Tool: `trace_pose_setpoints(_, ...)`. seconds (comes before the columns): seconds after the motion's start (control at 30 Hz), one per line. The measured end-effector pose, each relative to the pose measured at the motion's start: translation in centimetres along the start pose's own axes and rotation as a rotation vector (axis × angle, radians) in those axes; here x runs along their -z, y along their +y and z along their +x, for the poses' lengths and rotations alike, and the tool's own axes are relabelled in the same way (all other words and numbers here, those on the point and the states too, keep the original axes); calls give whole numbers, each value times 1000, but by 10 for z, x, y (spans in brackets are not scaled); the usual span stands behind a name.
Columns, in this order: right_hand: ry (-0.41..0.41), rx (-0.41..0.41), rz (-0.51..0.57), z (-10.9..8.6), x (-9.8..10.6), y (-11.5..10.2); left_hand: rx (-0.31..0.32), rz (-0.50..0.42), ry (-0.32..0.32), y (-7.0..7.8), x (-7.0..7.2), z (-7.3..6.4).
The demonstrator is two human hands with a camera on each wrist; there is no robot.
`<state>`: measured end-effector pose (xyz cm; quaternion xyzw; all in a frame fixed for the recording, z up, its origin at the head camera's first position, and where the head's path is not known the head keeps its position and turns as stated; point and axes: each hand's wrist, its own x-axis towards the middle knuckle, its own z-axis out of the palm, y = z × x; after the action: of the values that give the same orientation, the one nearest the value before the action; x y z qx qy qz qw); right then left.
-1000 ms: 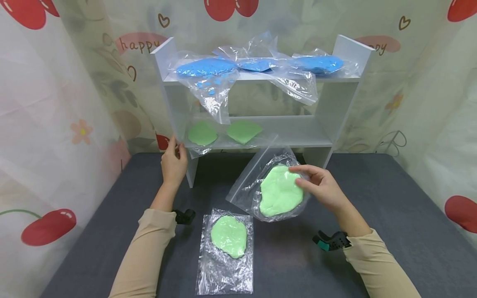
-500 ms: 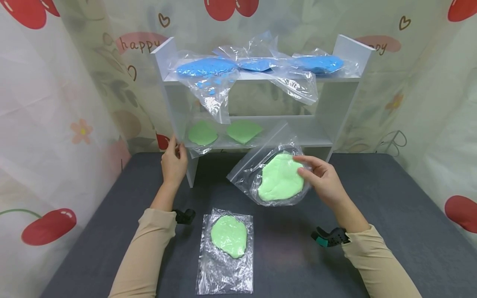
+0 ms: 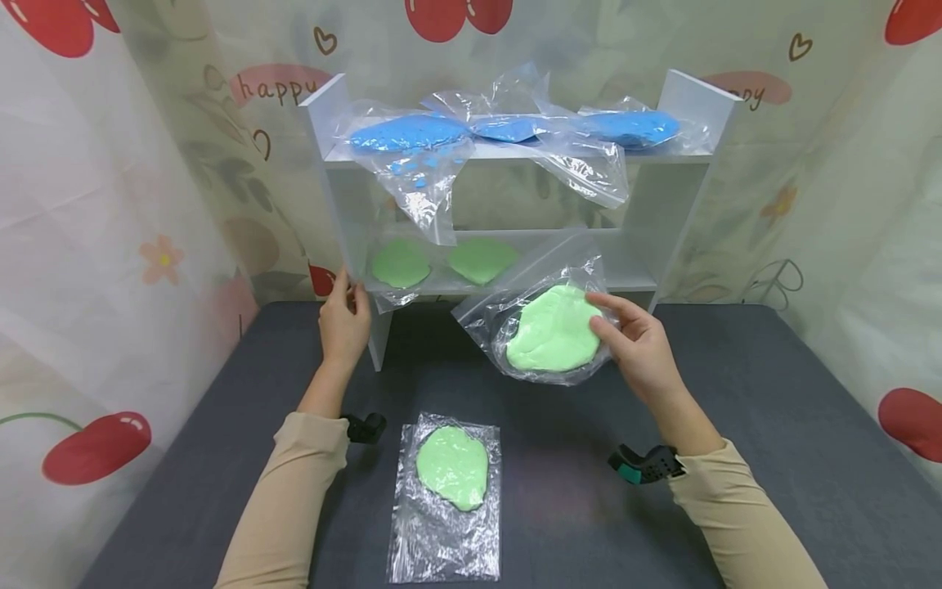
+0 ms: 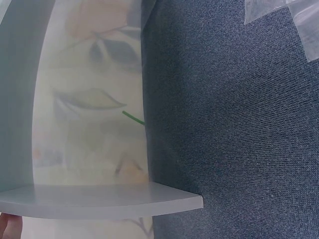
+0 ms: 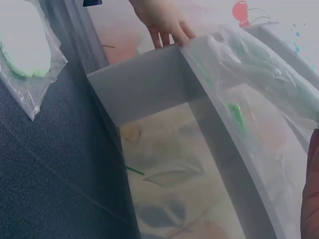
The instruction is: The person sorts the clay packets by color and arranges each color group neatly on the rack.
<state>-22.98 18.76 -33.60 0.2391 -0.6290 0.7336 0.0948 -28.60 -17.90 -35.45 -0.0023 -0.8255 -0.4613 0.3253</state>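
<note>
In the head view my right hand (image 3: 639, 343) pinches a clear zip bag (image 3: 486, 323) by its right edge, thumb and fingers over the light-green flattened slime (image 3: 555, 327) inside. The bag is tilted in front of the middle board of a white shelf (image 3: 589, 262). My left hand (image 3: 344, 327) holds the shelf's left side panel at its front edge, fingers partly hidden. The right wrist view shows that left hand (image 5: 164, 20) on the panel too. A second bag of green slime (image 3: 452, 466) lies flat on the dark table.
Two bags of green slime (image 3: 482, 260) lie on the middle board, at its left and centre. Bags of blue material (image 3: 412, 132) fill the top board, some hanging over its front. Printed curtains (image 3: 147, 204) surround the dark table (image 3: 736, 393). A thin cable (image 3: 776, 282) sits at right.
My right hand has raised the bag of green slime and brought it farther forward, closer to the middle board. The left hand has stayed on the side panel.
</note>
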Motion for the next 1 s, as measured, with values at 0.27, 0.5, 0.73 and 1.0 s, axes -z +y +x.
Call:
trace_pose_setpoints(0.27, 70, 16, 43, 5, -5, 0, -3, 0, -2, 0, 1, 0)
trace_pose_setpoints(0.5, 105, -13, 71, 10, -8, -2, -10, 4, 2, 0, 0, 0)
trace_pose_setpoints(0.73, 180, -46, 80, 15, -9, -4, -14, 2, 1, -1, -1, 0)
trace_pose_setpoints(1.0, 271, -58, 84, 20, -10, -4, -16, -1, 6, -1, 0, 0)
